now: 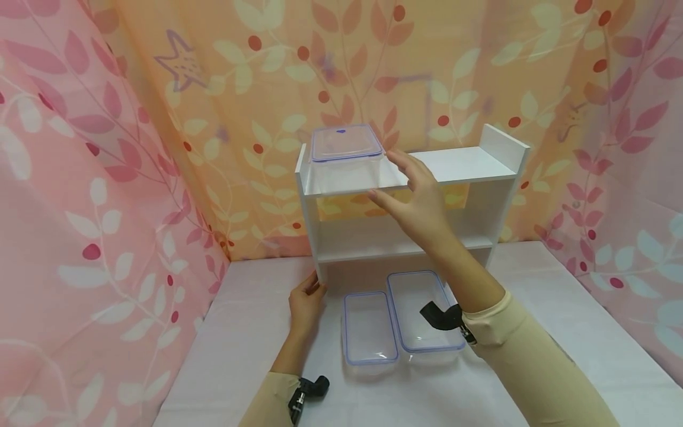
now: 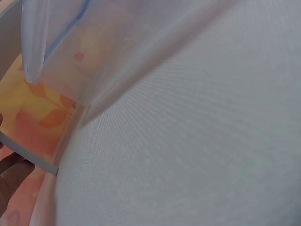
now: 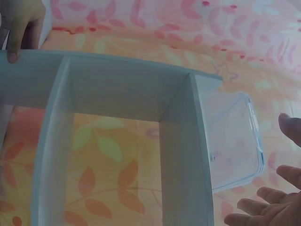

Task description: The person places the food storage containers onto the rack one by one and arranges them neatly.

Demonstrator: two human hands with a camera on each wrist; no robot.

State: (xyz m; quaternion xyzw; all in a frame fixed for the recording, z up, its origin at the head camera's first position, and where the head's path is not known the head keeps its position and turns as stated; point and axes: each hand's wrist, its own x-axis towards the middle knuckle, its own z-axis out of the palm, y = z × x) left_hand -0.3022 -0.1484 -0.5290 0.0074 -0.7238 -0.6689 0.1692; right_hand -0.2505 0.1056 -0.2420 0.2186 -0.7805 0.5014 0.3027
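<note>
A white two-tier shelf (image 1: 459, 165) stands on the table, with a clear lidded food container (image 1: 347, 144) on the left end of its top board. Beside that container's right side is my right hand (image 1: 421, 207), thumb and fingers spread; a gap separates them in the right wrist view, where the container (image 3: 233, 141) sits against the top board. Low down, my left hand (image 1: 306, 305) grips the shelf's left side panel near its foot. The left wrist view shows the fingers (image 2: 16, 176) at the edge of this panel (image 2: 30, 156).
Two more clear containers with blue-rimmed lids, a smaller one (image 1: 370, 329) and a larger one (image 1: 424, 311), lie side by side on the white-covered table (image 1: 224, 356) before the shelf. Patterned curtains (image 1: 256, 196) hang behind and at both sides.
</note>
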